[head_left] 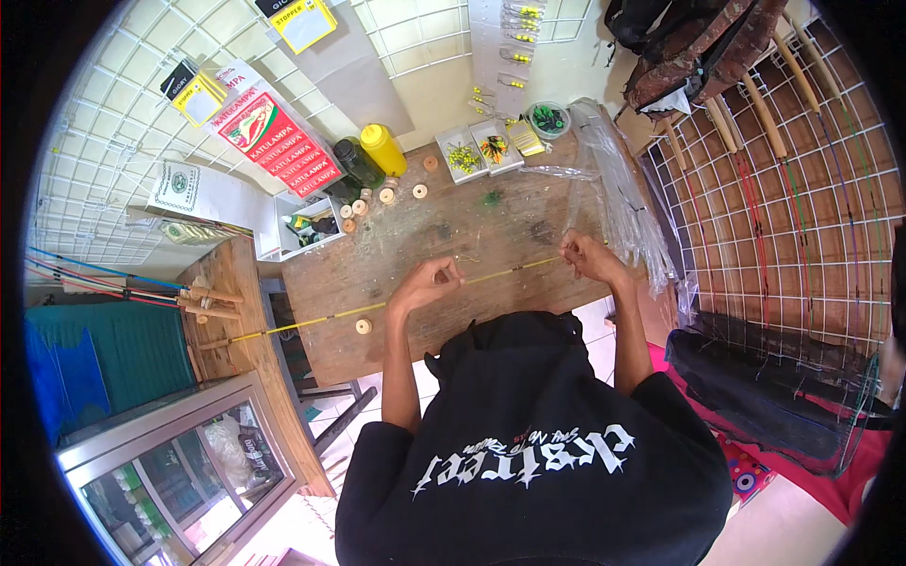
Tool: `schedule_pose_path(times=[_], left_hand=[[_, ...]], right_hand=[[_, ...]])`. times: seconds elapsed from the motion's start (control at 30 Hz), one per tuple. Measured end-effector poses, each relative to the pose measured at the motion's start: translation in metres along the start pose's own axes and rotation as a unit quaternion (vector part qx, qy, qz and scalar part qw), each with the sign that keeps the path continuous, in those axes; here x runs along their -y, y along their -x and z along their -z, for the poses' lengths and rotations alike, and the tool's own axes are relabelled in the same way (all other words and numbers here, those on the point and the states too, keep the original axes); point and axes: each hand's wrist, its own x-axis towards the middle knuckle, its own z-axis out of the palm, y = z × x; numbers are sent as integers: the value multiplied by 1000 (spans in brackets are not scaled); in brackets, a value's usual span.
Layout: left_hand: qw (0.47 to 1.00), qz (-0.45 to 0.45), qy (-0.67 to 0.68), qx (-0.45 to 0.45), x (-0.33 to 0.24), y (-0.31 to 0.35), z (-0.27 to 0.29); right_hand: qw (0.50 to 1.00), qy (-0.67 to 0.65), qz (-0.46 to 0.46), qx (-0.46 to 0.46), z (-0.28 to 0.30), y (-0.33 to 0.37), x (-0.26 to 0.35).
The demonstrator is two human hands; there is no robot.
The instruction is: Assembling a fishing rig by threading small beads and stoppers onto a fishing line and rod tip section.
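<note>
A thin yellow fishing rod slants across the wooden table, its wooden handle over the side bench at left. My right hand has its fingertips closed at the rod's thin end, where the rod meets them. Beside the rod's middle, my left hand is closed, thumb and fingers pinched together; what they hold is too small to make out. A short pale strand shows just beyond those fingers. Nearer me, left of my left wrist, a pale wooden spool sits by the rod.
Several wooden spools, a yellow bottle and a dark bottle stand at the back. Farther right are white trays of small tackle, a round tub and clear plastic sleeves. Rods hang on a wire grid at right.
</note>
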Motion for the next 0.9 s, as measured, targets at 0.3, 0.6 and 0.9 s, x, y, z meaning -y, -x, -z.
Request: schedule_pose_path(times=[0.3, 0.6, 0.9], left_hand=[[991, 95, -83, 34, 11, -17, -19], [997, -28, -35, 59, 28, -7, -21], [996, 32, -55, 57, 23, -5, -20]], right_hand=[[996, 28, 22, -79, -35, -19, -53], [999, -12, -5, 42, -44, -14, -63], [978, -51, -123, 164, -39, 12, -49]])
